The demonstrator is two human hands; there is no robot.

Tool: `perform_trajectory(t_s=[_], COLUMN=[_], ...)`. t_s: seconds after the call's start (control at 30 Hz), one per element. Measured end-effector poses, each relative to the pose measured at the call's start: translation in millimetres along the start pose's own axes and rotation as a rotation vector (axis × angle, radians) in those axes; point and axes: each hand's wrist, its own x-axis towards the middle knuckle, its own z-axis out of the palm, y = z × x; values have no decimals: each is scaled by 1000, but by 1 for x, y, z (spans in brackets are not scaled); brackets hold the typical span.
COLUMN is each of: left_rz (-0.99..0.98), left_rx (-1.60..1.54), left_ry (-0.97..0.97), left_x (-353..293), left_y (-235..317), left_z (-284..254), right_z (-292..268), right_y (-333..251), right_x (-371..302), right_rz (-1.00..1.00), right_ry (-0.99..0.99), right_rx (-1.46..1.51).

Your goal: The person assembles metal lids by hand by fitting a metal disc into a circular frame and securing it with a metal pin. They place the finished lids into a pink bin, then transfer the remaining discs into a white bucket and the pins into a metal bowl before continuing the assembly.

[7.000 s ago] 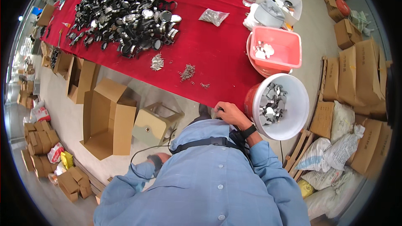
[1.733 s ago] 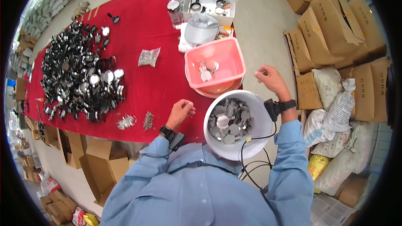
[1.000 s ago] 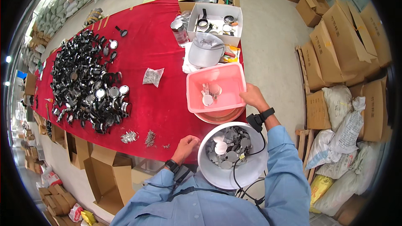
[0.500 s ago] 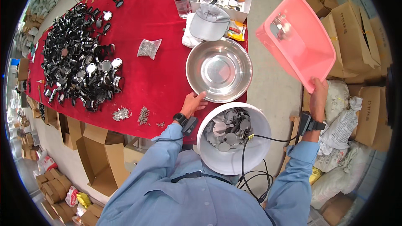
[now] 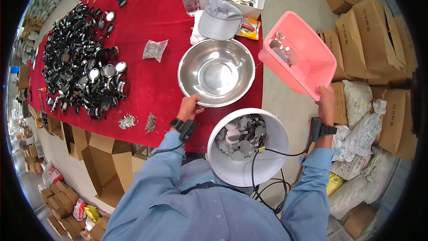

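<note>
By the red-covered table (image 5: 151, 0), a white bucket (image 5: 277, 151) was placed. On the tabletop, a steel basin (image 5: 218, 76) was pinched at its rim by the left hand (image 5: 189, 106); beyond the right edge, a tilted pink tub (image 5: 312, 58) was gripped by the right hand (image 5: 327, 100), metal pieces (image 5: 279, 52) inside.

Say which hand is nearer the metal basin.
Left. The left hand grips the near rim of the metal basin; the right hand is off to its right, holding the pink tub.

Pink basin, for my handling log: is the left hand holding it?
No, the right hand holds the pink basin by its rim.
</note>
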Motion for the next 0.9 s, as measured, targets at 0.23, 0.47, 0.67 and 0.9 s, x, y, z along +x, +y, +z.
perform_trajectory(t_s=[0.23, 0.47, 0.67, 0.9], left_rz=[-67, 20, 95, 39], left_rx=[-42, -177, -304, -497], left_ry=[16, 139, 349, 468], left_x=[-63, -165, -271, -362], left_y=[0, -67, -118, -233], left_z=[-106, -224, -281, -358], right_z=[34, 79, 121, 147], right_y=[2, 33, 48, 62], right_x=[1, 16, 21, 27], right_rz=[-14, -12, -49, 110], right_ry=[-79, -386, -629, -784], right_rx=[8, -57, -203, -328])
